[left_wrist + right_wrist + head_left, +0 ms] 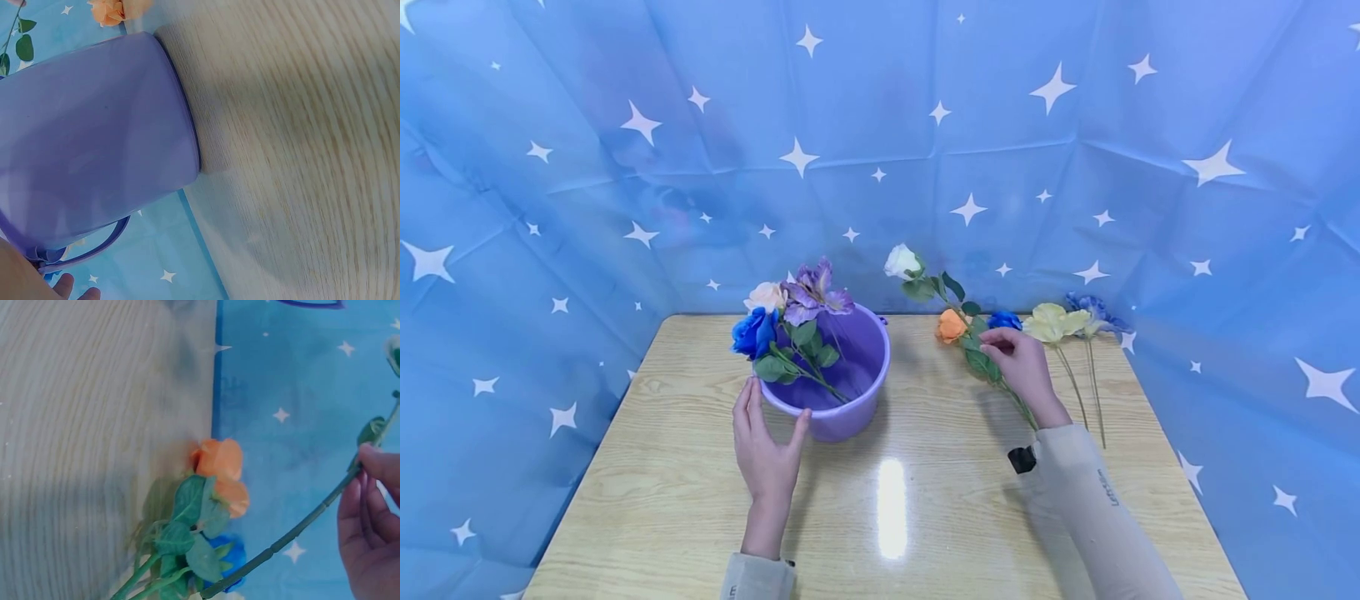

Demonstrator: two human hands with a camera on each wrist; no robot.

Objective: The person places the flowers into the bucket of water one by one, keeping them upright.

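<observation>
My right hand (1018, 362) pinches the green stem of a white rose (902, 262) between thumb and fingers. The rose is lifted over the table, its bloom tilted up and to the left. In the right wrist view the stem (300, 528) slants down from the fingertips. A purple bucket (842, 423) holds a blue rose (755, 333), a pale pink rose (766, 297) and a purple flower (814, 292), all leaning on its left and back rim. My left hand (767, 454) rests at the bucket's near left rim, fingers straight and thumb spread.
An orange rose (951, 326), a blue rose (1004, 320), a pale yellow flower (1055, 323) and a blue-violet flower (1097, 313) lie along the back right of the wooden table (655, 467). A blue star-patterned cloth (880, 100) hangs behind and at both sides. The bucket's handle (100, 247) hangs beside it.
</observation>
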